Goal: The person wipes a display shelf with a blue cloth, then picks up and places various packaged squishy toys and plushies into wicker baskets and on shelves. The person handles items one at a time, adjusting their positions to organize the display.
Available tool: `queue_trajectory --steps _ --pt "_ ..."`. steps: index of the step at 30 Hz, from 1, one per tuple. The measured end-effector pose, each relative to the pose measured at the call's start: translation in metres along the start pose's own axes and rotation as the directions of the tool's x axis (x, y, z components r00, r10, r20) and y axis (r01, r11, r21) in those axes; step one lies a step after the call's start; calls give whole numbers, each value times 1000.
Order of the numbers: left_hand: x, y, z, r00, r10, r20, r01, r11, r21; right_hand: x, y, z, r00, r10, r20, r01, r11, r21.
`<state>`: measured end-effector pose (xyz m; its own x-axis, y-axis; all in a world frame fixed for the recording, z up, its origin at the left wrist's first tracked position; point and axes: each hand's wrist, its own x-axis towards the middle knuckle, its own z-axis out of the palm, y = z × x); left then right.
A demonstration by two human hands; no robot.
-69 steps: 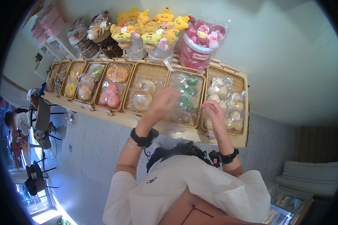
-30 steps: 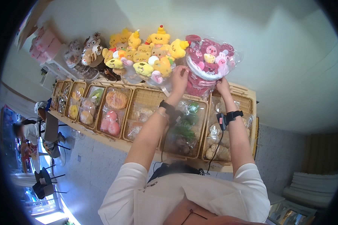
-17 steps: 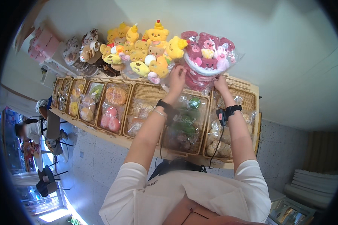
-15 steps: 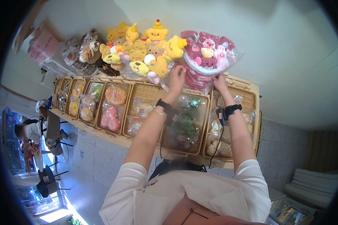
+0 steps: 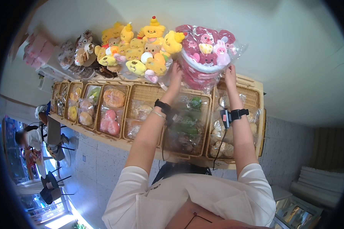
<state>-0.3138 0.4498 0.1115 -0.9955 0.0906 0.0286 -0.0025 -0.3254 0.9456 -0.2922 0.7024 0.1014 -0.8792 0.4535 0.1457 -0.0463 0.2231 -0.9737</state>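
Note:
A round pink plush basket with a white fluffy rim, wrapped in clear plastic, stands at the back right of the display. Pink plush toys fill it. My left hand grips its left side, the fingertips partly hidden against the wrap. On the opposite side, my right hand pinches the plastic with its fingers closed. Left of the basket is a heap of yellow and brown plush toys, very close to my left hand.
Below my arms runs a row of wicker trays with bagged breads, including pink ones and green ones. More plush toys and a pink box stand at the far left. A person sits beyond, near chairs.
The wrapped basket has tilted a little, its left side higher and its rim facing more upward. My left hand has shifted slightly left, and my right hand has moved up and right along the wrap.

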Motion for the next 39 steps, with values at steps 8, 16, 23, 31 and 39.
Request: queue_trajectory --steps 8,16,23,31,39 --pt "-17 11 34 973 11 232 -51 985 167 -27 -12 28 907 289 307 -414 752 513" --pt "8 7 62 916 325 236 -367 915 165 -32 -57 8 944 278 175 -327 736 592" --pt "-25 73 84 928 292 231 -365 839 404 -53 -160 -20 956 247 161 -294 835 466" --pt "-102 162 77 882 347 318 -399 910 115 -113 -208 -46 975 -100 201 19 928 371" --pt "-285 226 -72 962 184 204 -174 983 -67 -276 -295 19 666 -651 363 675 734 78"
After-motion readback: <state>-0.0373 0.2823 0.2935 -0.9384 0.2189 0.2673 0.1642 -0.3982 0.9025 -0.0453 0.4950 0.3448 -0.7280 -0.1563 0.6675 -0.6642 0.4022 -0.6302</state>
